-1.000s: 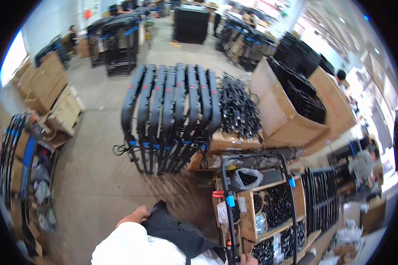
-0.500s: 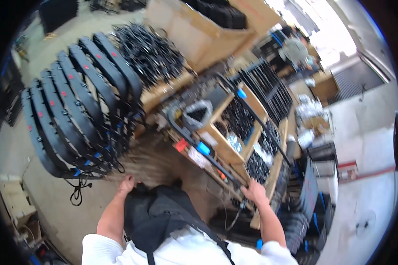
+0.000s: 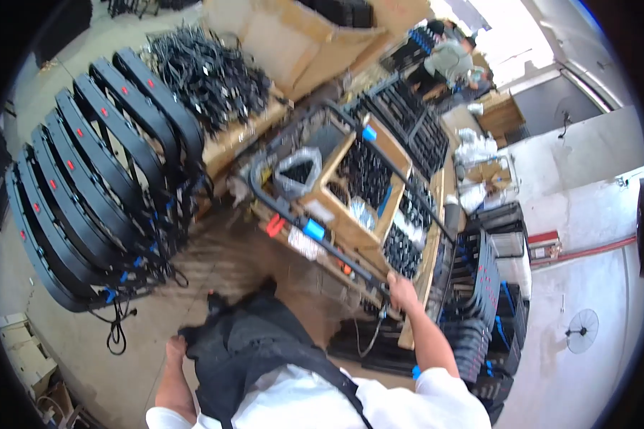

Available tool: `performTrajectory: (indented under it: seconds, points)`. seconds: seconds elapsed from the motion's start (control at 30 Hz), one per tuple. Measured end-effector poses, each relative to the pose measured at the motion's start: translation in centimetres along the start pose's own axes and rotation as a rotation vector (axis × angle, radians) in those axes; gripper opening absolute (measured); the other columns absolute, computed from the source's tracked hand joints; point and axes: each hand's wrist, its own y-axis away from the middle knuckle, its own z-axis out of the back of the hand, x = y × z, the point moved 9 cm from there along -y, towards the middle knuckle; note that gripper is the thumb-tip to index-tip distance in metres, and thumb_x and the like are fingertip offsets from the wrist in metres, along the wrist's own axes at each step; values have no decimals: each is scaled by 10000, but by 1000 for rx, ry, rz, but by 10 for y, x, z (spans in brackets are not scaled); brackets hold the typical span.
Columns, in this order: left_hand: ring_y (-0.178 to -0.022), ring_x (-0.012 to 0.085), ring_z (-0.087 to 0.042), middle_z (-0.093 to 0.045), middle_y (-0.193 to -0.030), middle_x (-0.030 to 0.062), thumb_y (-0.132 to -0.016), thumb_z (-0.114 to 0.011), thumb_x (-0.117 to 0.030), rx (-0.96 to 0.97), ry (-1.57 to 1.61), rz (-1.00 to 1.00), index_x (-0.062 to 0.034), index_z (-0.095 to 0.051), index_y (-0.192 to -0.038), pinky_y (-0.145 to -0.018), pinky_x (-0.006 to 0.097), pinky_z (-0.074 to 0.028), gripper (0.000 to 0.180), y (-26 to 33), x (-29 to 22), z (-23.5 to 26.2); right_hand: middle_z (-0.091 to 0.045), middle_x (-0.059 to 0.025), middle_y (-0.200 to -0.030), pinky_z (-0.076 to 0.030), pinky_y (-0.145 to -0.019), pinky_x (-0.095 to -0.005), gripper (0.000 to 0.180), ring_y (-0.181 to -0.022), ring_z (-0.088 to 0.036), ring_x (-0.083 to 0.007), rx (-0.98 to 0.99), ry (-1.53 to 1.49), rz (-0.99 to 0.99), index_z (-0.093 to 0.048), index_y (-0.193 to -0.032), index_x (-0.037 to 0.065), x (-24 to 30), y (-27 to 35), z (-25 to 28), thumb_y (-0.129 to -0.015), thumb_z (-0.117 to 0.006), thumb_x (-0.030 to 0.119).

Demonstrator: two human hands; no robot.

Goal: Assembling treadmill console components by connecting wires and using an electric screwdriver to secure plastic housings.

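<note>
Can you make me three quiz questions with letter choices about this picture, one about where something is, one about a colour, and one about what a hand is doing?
1. Where do the curved black frames stand?
A. on the person's left
B. on the person's right
C. inside the box

2. What colour are the small marks on those frames?
A. green
B. red
C. yellow

3. What is the right hand doing?
A. hanging free
B. holding a cup
C. gripping the black bar

Answers:
1 A, the frames fill the left side of the view.
2 B, each frame bears small red marks.
3 C, the fingers close round the bar's lower end, beside the box of black parts.
</note>
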Motion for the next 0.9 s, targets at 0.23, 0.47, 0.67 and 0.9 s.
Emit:
performTrajectory:
  seconds: [0.23, 0.47, 0.67, 0.9]
  points:
    - [-1272, 326, -652, -639, -1447, 174, -1017, -534, -332, 40, -566, -240, -107, -725, -1245, -1059, 444, -536, 372, -62, -117, 17, -719, -333, -1102, -545, -965, -561, 523, -1085, -695, -485, -88, 11, -49, -628, -1184, -25, 34, 37, 21, -913, -627, 423]
    - [-1276, 345, -651, -695, -1370, 166, -1006, -542, -446, 25, 137, 115, -130, -755, -1259, -1112, 432, -497, 458, -71, -204, 44, -740, -326, -1031, -569, -927, -563, 610, -993, -723, -500, -200, 111, 58, -611, -1208, -45, 31, 37, 23, -995, -550, 523]
    - [-1240, 365, -669, -734, -1270, 180, -991, -489, -486, -29, -138, 27, -124, -779, -1216, -1094, 448, -504, 516, -73, -191, 37, -726, -332, -1141, -557, -974, -546, 596, -1124, -709, -450, -134, 164, 64, -604, -1254, -52, 59, 42, 35, -981, -555, 475]
    - [-1069, 340, -749, -796, -1069, 133, -971, -547, -404, 9, -227, 178, -108, -808, -1105, -954, 448, -583, 416, -54, -148, 38, -702, -333, -1244, -526, -1047, -517, 732, -1201, -682, -449, -39, 85, 51, -618, -1292, -105, 51, 44, 38, -966, -541, 546]
